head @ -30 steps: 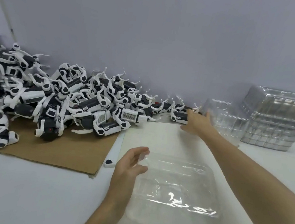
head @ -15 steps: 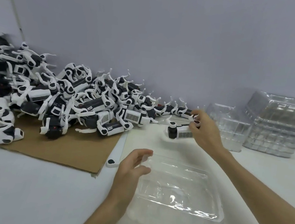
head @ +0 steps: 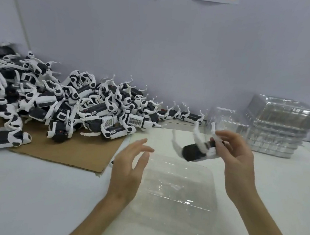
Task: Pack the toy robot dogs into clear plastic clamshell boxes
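In the head view, the right hand (head: 238, 161) grips one toy robot dog (head: 194, 152) by one end of its body, with the fingers curled round it. The dog is in the air, above the far edge of the clear clamshell box (head: 178, 189), which lies on the white tabletop (head: 16, 188) near the person. The dog is turned over, with its white legs pointing up and to the left. It is blurred, so I cannot say which end is the head.

The left hand (head: 127, 168) is open and holds nothing, its fingers straight and a little spread. It hovers just beside the far left corner of the box — whether it touches the plastic, I cannot tell.

At the far left, the pile of dogs (head: 64, 105) lies partly on a sheet of brown cardboard (head: 72, 154). At the far right, a stack of clamshell boxes (head: 278, 129) stands against the wall.

The step in hand, as I judge it, is to place this dog into the box. To do it well, the dog should first be turned so that its body matches the moulded hollow. The legs should go where the tray gives them room — they look thin and could easily catch on the rim. It would be better for the left hand to come down on the edge of the box, because such light plastic will probably slide or tip when pressed from one side. The dog should be lowered, not dropped, and should sit flat before any lid is closed. The plastic is transparent, so it is hard to see how the lid lies.
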The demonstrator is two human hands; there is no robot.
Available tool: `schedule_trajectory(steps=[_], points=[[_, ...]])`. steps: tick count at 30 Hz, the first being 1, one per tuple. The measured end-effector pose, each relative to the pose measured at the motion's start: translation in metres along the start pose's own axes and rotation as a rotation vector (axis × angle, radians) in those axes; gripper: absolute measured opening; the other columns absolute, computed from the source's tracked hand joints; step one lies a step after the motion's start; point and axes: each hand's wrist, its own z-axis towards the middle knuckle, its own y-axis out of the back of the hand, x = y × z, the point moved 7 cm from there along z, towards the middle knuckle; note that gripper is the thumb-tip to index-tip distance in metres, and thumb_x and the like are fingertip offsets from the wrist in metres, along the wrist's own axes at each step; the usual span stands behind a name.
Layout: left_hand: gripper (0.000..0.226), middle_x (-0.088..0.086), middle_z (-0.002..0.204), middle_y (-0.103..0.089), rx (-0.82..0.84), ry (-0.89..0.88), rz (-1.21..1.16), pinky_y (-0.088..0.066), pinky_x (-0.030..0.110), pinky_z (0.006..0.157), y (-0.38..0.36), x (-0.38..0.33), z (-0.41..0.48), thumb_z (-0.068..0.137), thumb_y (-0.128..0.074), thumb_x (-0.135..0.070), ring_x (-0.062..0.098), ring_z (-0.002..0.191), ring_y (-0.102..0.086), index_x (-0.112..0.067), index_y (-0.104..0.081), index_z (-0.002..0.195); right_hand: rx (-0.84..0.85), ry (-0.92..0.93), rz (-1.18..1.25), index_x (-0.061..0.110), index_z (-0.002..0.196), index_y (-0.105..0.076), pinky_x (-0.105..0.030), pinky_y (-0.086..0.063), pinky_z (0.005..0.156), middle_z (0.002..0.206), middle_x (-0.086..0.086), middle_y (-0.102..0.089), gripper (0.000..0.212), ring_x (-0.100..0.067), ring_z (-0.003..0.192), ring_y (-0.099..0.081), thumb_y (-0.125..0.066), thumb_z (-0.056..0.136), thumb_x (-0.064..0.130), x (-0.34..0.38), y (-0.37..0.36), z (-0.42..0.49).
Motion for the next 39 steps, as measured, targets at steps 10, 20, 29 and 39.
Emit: schedule_trajectory(steps=[10,20,29,39], points=[[0.062,-0.012,0.125,-0.051,0.148,-0.490,0.058,-0.045,0.015,0.092,-0.012,-0.048,-0.010,0.078,-0.086,-0.035,0.011,0.112,-0.060,-0.028,-0.058,0.133,-0.022,0.506,-0.248,0.015,0.102,-0.064,-0.019,-0.046,0.088,0.102,0.007,-0.068,0.018,-0.016,0.101,-0.065,-0.061,0.095,0.000,0.046,-0.032,-0.042],[0.041,0.001,0.110,-0.055,-0.158,-0.621,0.175,-0.047,0.021,0.096,-0.004,-0.054,-0.023,0.082,-0.072,-0.013,0.009,0.109,-0.056,-0.020,-0.069,0.122,0.084,0.262,-0.132,0.029,0.141,-0.046,-0.025,-0.035,0.115,0.151,0.018,-0.042,0.063,-0.007,0.147,-0.034,-0.073,0.090,0.004,0.029,-0.037,-0.034],[0.048,0.001,0.110,-0.055,-0.216,-0.749,0.364,-0.040,0.016,0.102,-0.006,-0.058,-0.031,0.087,-0.077,-0.015,0.015,0.105,-0.057,-0.022,-0.060,0.131,0.248,-0.257,0.184,0.032,0.135,-0.044,-0.041,-0.063,0.068,0.114,-0.004,-0.072,0.060,-0.028,0.094,-0.075,-0.077,0.085,0.026,0.002,-0.062,-0.045],[0.027,0.001,0.127,-0.068,-0.010,-0.770,0.313,-0.043,0.040,0.110,-0.015,-0.058,-0.028,0.091,-0.055,-0.004,0.022,0.125,-0.060,-0.010,-0.076,0.105,0.061,-0.106,0.141,0.031,0.136,-0.047,-0.036,-0.062,0.068,0.116,-0.002,-0.067,0.052,-0.025,0.088,-0.076,-0.067,0.095,0.006,0.006,-0.041,-0.035]])
